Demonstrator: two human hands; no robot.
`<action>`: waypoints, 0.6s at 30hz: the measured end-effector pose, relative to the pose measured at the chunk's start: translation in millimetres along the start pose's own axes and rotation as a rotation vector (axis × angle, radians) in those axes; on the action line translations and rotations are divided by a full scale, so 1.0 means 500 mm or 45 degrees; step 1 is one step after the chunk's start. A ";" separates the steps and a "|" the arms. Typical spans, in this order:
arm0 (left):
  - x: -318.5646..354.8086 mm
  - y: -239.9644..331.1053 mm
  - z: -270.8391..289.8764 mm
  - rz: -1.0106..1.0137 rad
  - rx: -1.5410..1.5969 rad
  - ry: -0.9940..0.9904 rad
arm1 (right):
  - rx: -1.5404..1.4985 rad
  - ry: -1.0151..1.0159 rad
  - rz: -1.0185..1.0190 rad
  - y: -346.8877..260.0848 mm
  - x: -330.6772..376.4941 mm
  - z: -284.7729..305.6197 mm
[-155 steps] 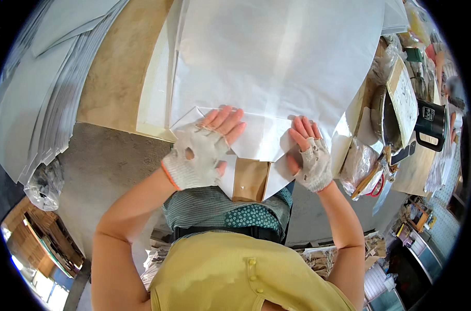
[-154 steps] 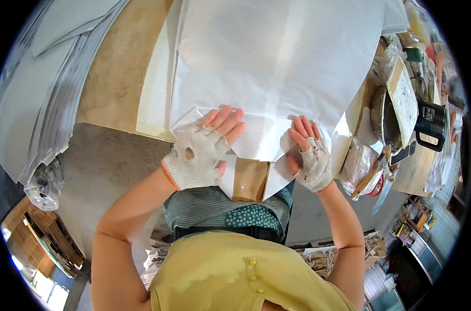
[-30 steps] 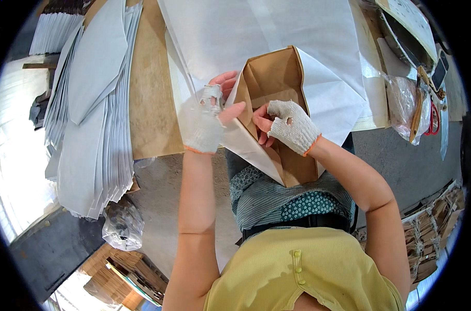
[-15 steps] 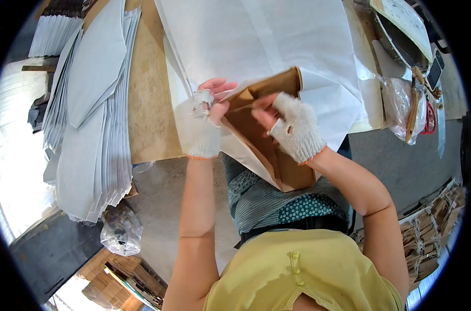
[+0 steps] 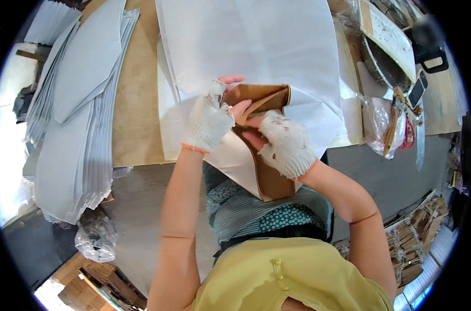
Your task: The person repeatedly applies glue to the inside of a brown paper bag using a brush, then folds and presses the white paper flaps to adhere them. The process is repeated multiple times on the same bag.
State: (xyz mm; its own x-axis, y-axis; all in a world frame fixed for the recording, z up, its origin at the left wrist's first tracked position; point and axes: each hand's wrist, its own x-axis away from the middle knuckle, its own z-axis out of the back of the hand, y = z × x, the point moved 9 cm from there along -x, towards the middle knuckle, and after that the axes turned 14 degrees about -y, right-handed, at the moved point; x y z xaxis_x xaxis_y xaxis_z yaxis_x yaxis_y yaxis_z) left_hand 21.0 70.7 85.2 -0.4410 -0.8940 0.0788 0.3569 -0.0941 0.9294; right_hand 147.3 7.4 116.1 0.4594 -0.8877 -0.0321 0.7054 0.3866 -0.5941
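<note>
A large paper bag (image 5: 245, 46), white outside and brown inside, lies on the table with its mouth toward me. The mouth gapes, and its near edge hangs over the table's front edge. At the left side of the mouth, my left hand (image 5: 210, 120) closes on the paper, its thumb on the brown inner side. My right hand (image 5: 287, 142) reaches into the mouth, fingers bent against a folded brown flap (image 5: 264, 103); their tips are partly hidden. Each hand wears a white knit glove with bare fingers.
Stacked white folded paper sheets (image 5: 74, 150) fan out along the table's left side. On the right are a bucket (image 5: 373, 59), a phone (image 5: 418, 89), red-handled scissors (image 5: 408, 136), a blade (image 5: 420, 145) and clear plastic (image 5: 375, 124). Brown cardboard (image 5: 414, 238) is piled at lower right.
The brown flap has folded over further inside the mouth. My left thumb has moved onto the brown paper, and my right hand has come lower and closer to the left. The whole view has shifted slightly.
</note>
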 end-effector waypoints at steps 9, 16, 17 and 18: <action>-0.045 0.003 -0.023 0.440 -0.071 -0.138 | 0.154 0.456 -0.122 0.101 0.018 0.130; -0.037 -0.009 -0.019 0.311 -0.102 -0.029 | 0.008 0.245 -0.215 0.116 0.007 0.126; -0.037 -0.006 -0.019 0.276 -0.113 -0.012 | -0.002 0.224 -0.209 0.117 0.007 0.127; -0.037 -0.007 -0.021 0.286 -0.106 -0.026 | -0.013 0.205 -0.206 0.120 0.008 0.127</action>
State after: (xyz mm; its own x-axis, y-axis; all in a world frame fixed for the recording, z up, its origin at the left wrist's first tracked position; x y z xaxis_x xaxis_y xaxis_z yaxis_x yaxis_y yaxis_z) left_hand 36.7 83.0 76.8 -0.3592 -0.8876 0.2882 0.5141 0.0695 0.8549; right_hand 225.8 43.0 131.4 0.2482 -0.9667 -0.0630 0.7570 0.2341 -0.6100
